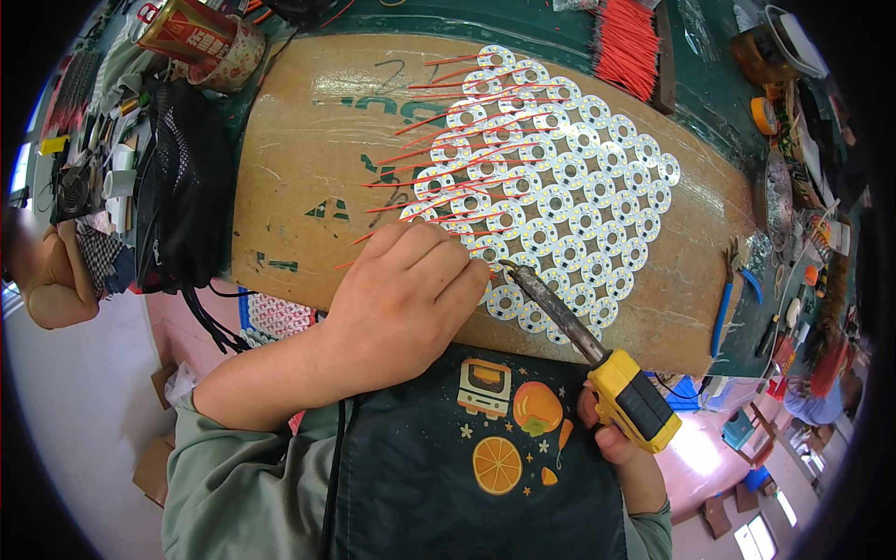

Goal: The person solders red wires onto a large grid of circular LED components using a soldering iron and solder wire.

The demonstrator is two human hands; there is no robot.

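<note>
Covering near discs (551, 201), left hand (406, 299); right hand (611, 425) behind iron (597, 359).

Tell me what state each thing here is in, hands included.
Left hand: curled, fingertips pressed on the discs.
Right hand: shut on the soldering iron.
Soldering iron: tilted, tip at a disc by the left fingertips.
White round discs: lying flat in rows on the cardboard sheet, many with red wires attached.
Loose red wires: bundled, untouched.

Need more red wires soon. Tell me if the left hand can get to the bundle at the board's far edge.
Probably yes: the left hand rests on the cardboard sheet, and only flat round LED boards lie before the red wire bundle.
</note>
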